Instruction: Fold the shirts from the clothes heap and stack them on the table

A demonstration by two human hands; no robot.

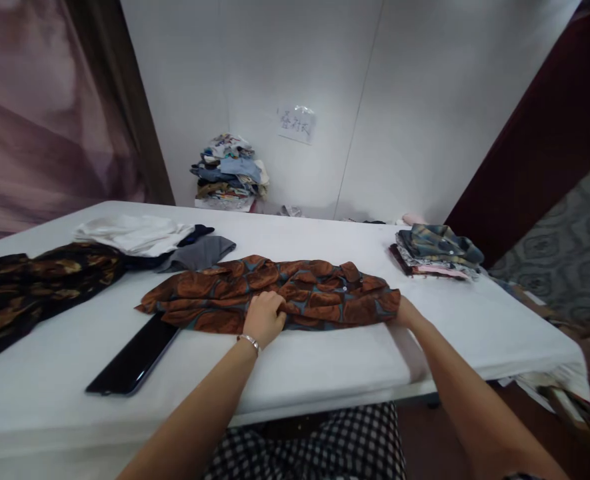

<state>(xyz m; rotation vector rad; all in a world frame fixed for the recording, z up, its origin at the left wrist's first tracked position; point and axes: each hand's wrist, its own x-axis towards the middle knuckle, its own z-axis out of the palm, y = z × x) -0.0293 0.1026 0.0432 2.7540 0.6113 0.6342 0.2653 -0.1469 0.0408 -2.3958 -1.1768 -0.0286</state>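
A rust-brown patterned shirt point(319, 297) with grey-blue gaps in its print lies across the white table in a long, narrow shape, with small buttons toward its right part. My left hand point(265, 316), a bracelet at the wrist, is closed on the shirt's near edge around the middle. At the shirt's right end is my right hand point(402, 312), its fingers hidden under or behind the cloth, so their grip does not show. The shirt's left end overlaps the top of a black phone point(132, 357).
Left on the table point(325, 373) lie a dark floral garment point(49, 280), a white garment point(137, 233) and a grey one point(199, 253). A folded stack point(439, 252) sits at the right. A tall clothes pile point(232, 170) stands behind, by a wall with a paper sign point(296, 125).
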